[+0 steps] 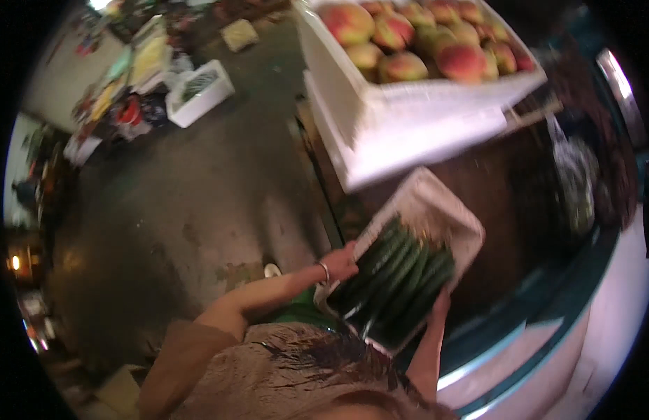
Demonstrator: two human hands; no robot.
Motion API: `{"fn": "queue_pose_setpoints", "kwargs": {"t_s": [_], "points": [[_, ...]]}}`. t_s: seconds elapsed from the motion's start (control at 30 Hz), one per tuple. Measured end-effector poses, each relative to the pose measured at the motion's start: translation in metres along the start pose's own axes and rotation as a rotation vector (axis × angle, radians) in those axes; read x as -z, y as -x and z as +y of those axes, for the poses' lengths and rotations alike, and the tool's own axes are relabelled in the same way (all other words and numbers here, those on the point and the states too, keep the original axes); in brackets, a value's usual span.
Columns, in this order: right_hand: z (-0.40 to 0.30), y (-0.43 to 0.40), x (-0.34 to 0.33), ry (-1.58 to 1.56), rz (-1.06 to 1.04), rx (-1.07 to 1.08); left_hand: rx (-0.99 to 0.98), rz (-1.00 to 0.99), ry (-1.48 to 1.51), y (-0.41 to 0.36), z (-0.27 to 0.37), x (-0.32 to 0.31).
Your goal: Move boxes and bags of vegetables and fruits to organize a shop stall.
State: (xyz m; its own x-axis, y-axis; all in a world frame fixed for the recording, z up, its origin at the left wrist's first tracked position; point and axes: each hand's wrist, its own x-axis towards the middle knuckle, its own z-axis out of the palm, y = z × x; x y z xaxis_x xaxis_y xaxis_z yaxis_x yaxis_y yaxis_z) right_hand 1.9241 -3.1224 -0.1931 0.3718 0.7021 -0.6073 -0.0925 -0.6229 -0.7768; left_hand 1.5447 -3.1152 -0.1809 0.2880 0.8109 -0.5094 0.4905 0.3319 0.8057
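A white foam box (445,210) with several long green cucumbers (395,273) lying side by side in it is held in front of my body, somewhat tilted. My left hand (341,264), with a bracelet at the wrist, grips its left rim. On the opposite side, my right hand (439,307) holds the right rim, its fingers partly hidden by the box. The cucumbers fill the part nearer my body, while the far end shows bare foam.
Beyond the held box stands a large white foam box (429,100) of red and yellow mangoes (403,67). Further off at the left, a smaller foam box (201,107) sits on the floor beside bags and goods. Clear plastic bags (574,173) lie at the right.
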Motion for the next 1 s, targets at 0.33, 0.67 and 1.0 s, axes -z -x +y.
{"fn": "queue_pose_setpoints", "kwargs": {"t_s": [0.33, 0.67, 1.0], "points": [[-0.045, 0.029, -0.009, 0.362, 0.238, -0.052, 0.060, 0.007, 0.026, 0.019, 0.018, -0.012], [-0.037, -0.006, 0.040, 0.518, 0.188, 0.006, 0.076, 0.076, 0.124, 0.041, 0.026, -0.045], [-0.103, 0.012, 0.021, 0.639, -0.095, 0.236, 0.213, 0.367, 0.281, 0.108, 0.071, -0.098]]}}
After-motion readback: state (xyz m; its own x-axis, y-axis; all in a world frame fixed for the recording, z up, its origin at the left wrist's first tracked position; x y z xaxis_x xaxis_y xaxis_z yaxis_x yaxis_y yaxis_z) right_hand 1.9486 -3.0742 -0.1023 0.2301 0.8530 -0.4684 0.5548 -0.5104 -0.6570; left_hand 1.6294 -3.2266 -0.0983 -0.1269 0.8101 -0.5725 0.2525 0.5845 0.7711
